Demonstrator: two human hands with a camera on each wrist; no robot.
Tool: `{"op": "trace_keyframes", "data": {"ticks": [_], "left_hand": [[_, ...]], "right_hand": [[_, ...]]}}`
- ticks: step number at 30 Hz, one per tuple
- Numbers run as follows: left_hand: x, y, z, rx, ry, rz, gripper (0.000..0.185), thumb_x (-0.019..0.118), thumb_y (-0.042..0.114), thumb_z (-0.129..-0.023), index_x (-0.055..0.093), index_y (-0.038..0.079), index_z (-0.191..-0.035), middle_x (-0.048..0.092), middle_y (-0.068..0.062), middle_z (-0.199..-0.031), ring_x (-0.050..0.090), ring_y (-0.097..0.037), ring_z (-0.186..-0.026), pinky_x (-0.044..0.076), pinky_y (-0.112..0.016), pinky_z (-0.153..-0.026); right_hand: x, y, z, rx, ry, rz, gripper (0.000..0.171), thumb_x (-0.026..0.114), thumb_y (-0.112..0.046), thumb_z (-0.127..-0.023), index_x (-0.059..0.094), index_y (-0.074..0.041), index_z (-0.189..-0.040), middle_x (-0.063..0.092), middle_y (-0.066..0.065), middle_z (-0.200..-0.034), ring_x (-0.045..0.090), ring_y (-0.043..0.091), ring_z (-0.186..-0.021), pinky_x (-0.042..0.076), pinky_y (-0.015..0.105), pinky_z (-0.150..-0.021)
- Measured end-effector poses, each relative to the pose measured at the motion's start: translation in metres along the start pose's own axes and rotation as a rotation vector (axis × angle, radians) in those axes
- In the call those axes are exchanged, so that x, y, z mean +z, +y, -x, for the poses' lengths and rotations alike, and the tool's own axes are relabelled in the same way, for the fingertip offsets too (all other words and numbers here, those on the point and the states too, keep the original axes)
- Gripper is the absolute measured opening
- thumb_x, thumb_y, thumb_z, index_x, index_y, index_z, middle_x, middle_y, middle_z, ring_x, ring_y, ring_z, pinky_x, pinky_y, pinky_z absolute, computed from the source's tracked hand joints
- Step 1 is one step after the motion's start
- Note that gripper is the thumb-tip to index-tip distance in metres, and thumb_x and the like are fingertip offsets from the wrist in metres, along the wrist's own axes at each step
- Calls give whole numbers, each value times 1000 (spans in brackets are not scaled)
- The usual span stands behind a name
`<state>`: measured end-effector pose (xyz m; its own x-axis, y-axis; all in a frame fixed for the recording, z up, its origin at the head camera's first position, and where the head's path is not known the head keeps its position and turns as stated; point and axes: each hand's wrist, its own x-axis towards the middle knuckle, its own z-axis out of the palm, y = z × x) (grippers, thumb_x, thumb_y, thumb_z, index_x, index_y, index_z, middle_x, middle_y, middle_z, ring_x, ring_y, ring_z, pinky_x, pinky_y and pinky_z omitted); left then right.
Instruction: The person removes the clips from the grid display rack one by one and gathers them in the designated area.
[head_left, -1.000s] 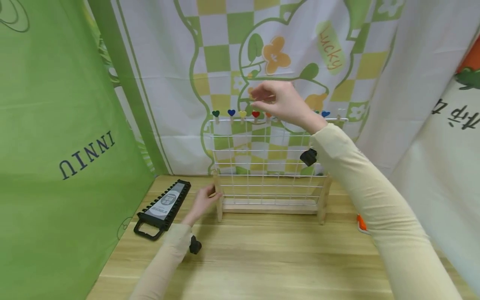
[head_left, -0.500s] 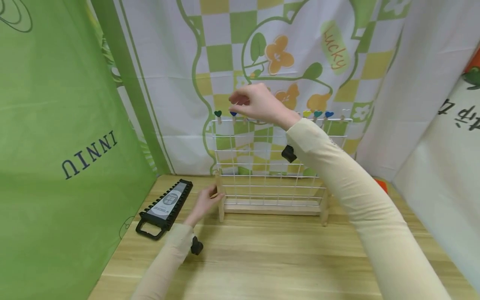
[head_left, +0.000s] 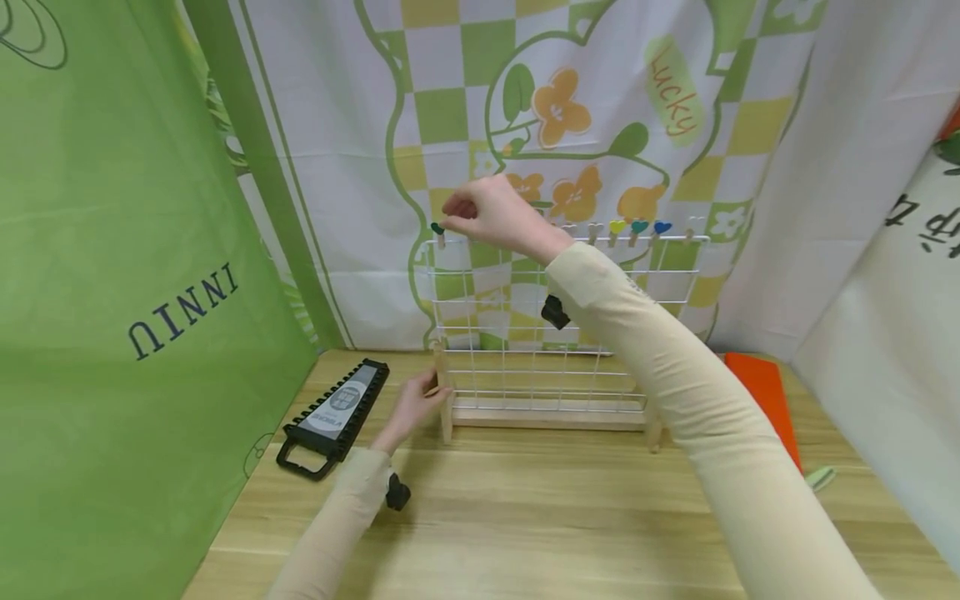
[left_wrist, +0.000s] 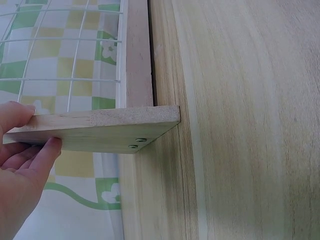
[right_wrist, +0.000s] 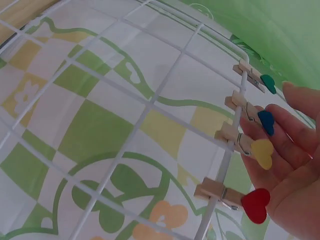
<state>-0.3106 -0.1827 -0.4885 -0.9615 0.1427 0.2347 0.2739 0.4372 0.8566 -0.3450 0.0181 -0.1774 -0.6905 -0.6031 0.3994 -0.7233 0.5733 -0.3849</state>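
Pinching left wooden leg (left_wrist: pixel 100 131) with left hand (left_wrist: pixel 22 172), right hand (right_wrist: pixel 299 180) loose, empty beside green heart clip (right_wrist: pixel 268 83); looks like clip-handling, next probably needs a thumb-finger squeeze.

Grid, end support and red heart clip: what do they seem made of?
Grid: probably white-coated metal, judging by its thin, smooth wires. End support: matte, pale wood, by its grain. Red heart clip: likely wood, tan and matte; its heart is evenly coloured, material unclear.
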Motion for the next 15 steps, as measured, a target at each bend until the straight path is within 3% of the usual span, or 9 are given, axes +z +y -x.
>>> {"op": "trace_keyframes", "data": {"ticks": [15], "left_hand": [[-1,0,1,-1,-12,10,46,64,1,-93,51,-12,-135,58,-32,-132,58,-44,-125,53,-47,-104]], "right_hand": [[9,-4,-6,-42,-25,75,21,62,-18,-98,76,-5,-108,78,10,-102,73,18,-88,62,29,-82]]}}
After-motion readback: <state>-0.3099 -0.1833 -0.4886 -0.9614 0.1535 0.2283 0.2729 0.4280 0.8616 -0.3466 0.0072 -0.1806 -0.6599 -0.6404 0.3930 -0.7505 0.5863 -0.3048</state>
